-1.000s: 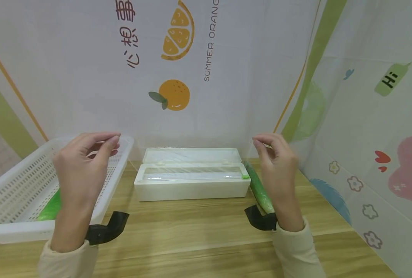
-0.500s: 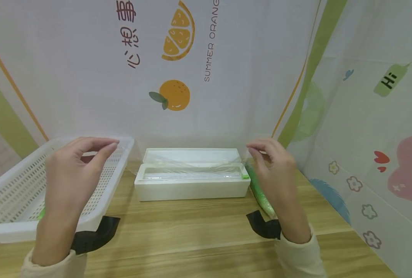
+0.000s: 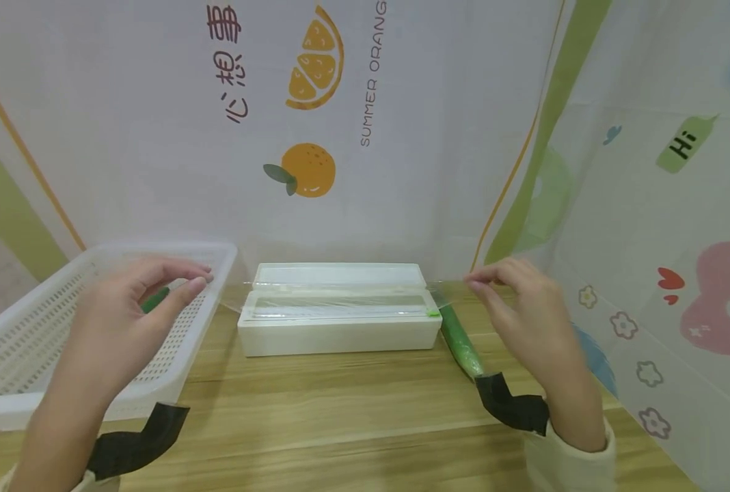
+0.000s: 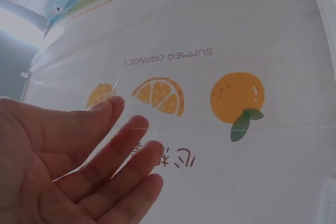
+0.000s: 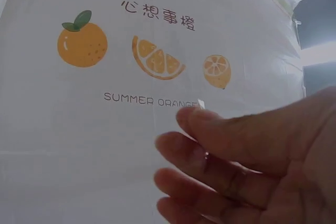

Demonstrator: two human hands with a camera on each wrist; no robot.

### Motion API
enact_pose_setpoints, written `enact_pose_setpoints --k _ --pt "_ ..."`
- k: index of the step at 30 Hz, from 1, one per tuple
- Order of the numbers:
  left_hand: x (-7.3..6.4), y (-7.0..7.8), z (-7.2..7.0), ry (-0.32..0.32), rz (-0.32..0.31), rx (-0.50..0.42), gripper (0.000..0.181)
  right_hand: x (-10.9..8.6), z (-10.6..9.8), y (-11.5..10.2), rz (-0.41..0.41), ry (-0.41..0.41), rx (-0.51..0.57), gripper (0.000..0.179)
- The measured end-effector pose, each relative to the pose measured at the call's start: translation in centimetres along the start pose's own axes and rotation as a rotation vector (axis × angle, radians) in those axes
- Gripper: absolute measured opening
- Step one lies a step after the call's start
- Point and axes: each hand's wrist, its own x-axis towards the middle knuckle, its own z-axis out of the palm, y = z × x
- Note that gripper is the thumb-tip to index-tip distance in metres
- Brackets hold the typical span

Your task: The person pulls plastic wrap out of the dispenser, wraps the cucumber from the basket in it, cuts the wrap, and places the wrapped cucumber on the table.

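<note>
A white cling film dispenser box [image 3: 340, 338] stands on the wooden table with its lid raised at the back. Clear cling film [image 3: 334, 304] stretches across the top of the box and past both its ends. My left hand [image 3: 119, 321] pinches the film's left side between thumb and index finger, beside the basket. The right hand [image 3: 528, 321] pinches the right side, a little beyond the box; in the right wrist view a glint of film [image 5: 201, 104] shows at the thumb tip. A green cucumber [image 3: 461, 345] with a glossy surface lies just right of the box.
A white perforated plastic basket [image 3: 150, 400] stands at the left, with a green cucumber [image 3: 156, 299] partly hidden behind my left hand. A printed white curtain [image 3: 402, 205] rises behind the box, and another sheet [image 3: 636, 225] bounds the right side. Wooden tabletop [image 3: 316, 410] lies in front.
Both hands have come down and the right has shifted outward. The film, slack half a second ago, now lies flatter and tauter over the box. The box has stayed in place.
</note>
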Motion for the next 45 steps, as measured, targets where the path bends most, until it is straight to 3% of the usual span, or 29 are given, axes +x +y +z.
enact_pose_setpoints --k 2,4,9,13,19,26,32,37,40,45 --pt "-0.3 -0.6 -0.2 -0.072 0.000 -0.027 0.013 -0.1 -0.3 0.3 -0.009 -0.036 0.012 0.006" --pt "-0.6 -0.9 -0.2 -0.104 0.023 -0.054 0.011 -0.1 -0.5 0.5 -0.011 -0.060 0.026 0.006" --pt "-1.0 -0.6 -0.3 -0.070 0.079 -0.103 0.012 -0.1 -0.4 0.8 0.016 -0.082 0.042 0.007" --pt "-1.2 -0.2 -0.5 -0.050 0.069 -0.102 0.012 -0.1 -0.4 0.9 0.036 -0.098 0.046 0.007" --pt "-1.3 -0.2 -0.9 -0.124 0.106 -0.172 0.014 -0.3 -0.9 1.6 -0.056 -0.173 0.112 0.006" --pt "-2.0 -1.6 -0.8 -0.319 0.237 -0.281 0.022 -1.0 -1.4 2.9 -0.171 -0.428 0.231 0.018" --pt "-2.9 -3.5 -0.4 -0.511 0.300 -0.317 0.024 -1.6 -1.2 3.4 -0.155 -0.729 0.325 0.011" --pt "-3.2 -4.5 0.6 -0.734 0.365 -0.428 0.025 -2.1 -0.2 3.5 -0.114 -0.932 0.341 0.013" --pt "-3.4 -4.8 1.4 -0.875 0.365 -0.490 0.021 -2.4 0.9 3.2 -0.082 -1.020 0.321 0.014" --pt "-3.9 -5.0 2.9 -1.067 0.305 -0.562 0.011 -3.0 3.3 2.6 -0.022 -1.119 0.273 0.013"
